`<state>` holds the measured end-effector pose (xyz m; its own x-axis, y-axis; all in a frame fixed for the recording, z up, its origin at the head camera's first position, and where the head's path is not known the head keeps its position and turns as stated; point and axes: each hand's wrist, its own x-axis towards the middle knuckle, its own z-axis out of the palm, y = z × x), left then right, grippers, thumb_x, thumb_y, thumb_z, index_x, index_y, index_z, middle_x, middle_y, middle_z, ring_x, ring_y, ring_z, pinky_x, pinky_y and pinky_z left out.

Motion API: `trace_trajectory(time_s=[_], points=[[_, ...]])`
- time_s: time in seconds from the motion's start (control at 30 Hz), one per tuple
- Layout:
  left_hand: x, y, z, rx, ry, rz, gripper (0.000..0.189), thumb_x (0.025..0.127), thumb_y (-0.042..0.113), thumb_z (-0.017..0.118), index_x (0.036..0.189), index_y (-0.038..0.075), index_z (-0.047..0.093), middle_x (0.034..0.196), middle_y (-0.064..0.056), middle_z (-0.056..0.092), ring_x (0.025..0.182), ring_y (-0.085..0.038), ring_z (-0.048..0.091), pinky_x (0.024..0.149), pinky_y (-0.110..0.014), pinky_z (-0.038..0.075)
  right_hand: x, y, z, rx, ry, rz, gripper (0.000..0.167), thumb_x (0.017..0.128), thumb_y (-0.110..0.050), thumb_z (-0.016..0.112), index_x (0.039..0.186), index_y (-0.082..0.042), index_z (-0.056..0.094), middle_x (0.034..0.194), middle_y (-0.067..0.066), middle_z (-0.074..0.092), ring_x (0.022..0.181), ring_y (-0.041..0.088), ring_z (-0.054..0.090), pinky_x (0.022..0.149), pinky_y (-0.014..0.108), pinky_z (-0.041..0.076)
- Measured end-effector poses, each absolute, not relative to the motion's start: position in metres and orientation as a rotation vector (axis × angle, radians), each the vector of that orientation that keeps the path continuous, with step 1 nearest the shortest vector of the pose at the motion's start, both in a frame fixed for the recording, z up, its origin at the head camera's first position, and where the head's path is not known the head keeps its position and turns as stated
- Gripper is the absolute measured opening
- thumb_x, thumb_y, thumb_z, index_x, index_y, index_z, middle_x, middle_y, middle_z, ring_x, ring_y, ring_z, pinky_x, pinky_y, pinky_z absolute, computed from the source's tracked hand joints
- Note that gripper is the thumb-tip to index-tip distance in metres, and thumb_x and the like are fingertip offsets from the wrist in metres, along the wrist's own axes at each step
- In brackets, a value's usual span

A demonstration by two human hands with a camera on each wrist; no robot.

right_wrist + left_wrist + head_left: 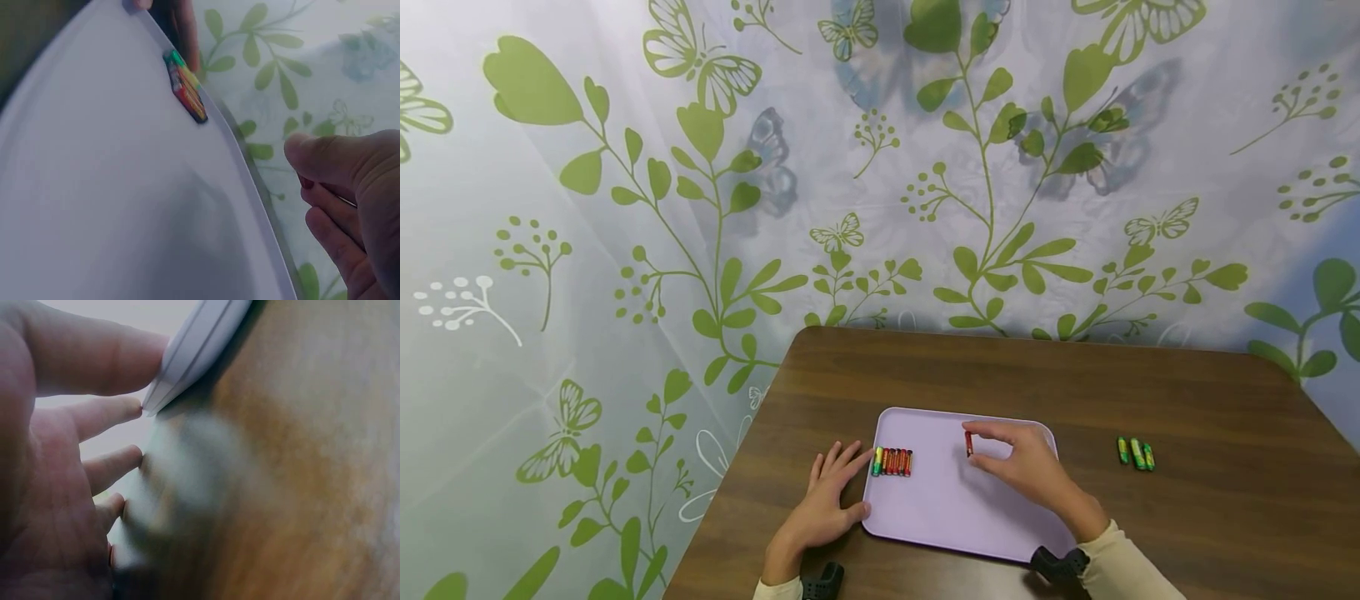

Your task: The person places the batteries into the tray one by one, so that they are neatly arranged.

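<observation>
Between the thumb and index finger of my right hand (1030, 462), a red battery (968, 443) is pinched upright above a pale purple tray (955, 517). In the right wrist view that battery (305, 182) is mostly hidden by the thumb. My left hand (826, 504) lies at the tray's left edge with fingers spread and straight. Its thumb touches the rim (194, 356) in the left wrist view. Beside its index fingertip, a row of several red batteries (898, 462) lies on the tray against the left side, with a green battery (877, 462) at the row's left end.
On the brown wooden table (1240, 517), right of the tray, lie a green battery (1123, 450) and a close pair of green batteries (1142, 455). A patterned curtain (865, 208) with leaves and butterflies hangs behind the table's far edge.
</observation>
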<state>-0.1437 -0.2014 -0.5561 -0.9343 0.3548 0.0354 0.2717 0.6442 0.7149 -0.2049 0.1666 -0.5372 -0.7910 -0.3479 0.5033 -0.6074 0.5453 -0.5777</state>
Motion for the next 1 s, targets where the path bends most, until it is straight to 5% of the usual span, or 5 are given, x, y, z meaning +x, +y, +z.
trace_trajectory(time_s=[0.17, 0.53, 0.8, 1.0], points=[[-0.145, -0.201, -0.557, 0.519, 2.758, 1.161, 0.080, 0.089, 0.014, 0.075, 0.165, 0.015, 0.049, 0.176, -0.025, 0.035, 0.167, -0.055, 0.012, 0.128, -0.077, -0.005, -0.201, 0.138, -0.540, 0.794, -2.493, 1.174, 0.049, 0.079, -0.014, 0.097, 0.126, -0.016, 0.084, 0.122, -0.004, 0.084, 0.114, 0.019, 0.080, 0.096, 0.040, 0.065], [-0.145, -0.206, -0.571, 0.654, 2.764, 1.311, 0.079, 0.089, 0.019, 0.077, 0.164, 0.017, 0.051, 0.171, -0.031, 0.039, 0.160, -0.067, 0.014, 0.123, -0.083, -0.007, -0.201, 0.099, -0.554, 0.872, -2.476, 1.195, 0.046, 0.078, -0.007, 0.095, 0.122, -0.008, 0.083, 0.119, 0.002, 0.084, 0.112, 0.022, 0.081, 0.097, 0.043, 0.065], [-0.145, -0.202, -0.560, 0.535, 2.753, 1.210, 0.080, 0.089, 0.018, 0.076, 0.164, 0.018, 0.051, 0.175, -0.024, 0.037, 0.166, -0.057, 0.013, 0.127, -0.079, -0.005, -0.203, 0.086, -0.569, 0.921, -2.499, 1.131, 0.045, 0.077, -0.004, 0.095, 0.120, -0.007, 0.083, 0.116, 0.004, 0.085, 0.109, 0.021, 0.081, 0.095, 0.042, 0.065], [-0.145, -0.204, -0.567, 0.636, 2.770, 1.282, 0.079, 0.089, 0.017, 0.077, 0.163, 0.015, 0.052, 0.171, -0.031, 0.039, 0.161, -0.066, 0.015, 0.122, -0.084, -0.004, -0.203, 0.080, -0.571, 0.927, -2.526, 1.090, 0.045, 0.077, -0.005, 0.095, 0.120, -0.007, 0.083, 0.116, 0.004, 0.085, 0.108, 0.022, 0.081, 0.095, 0.043, 0.065]])
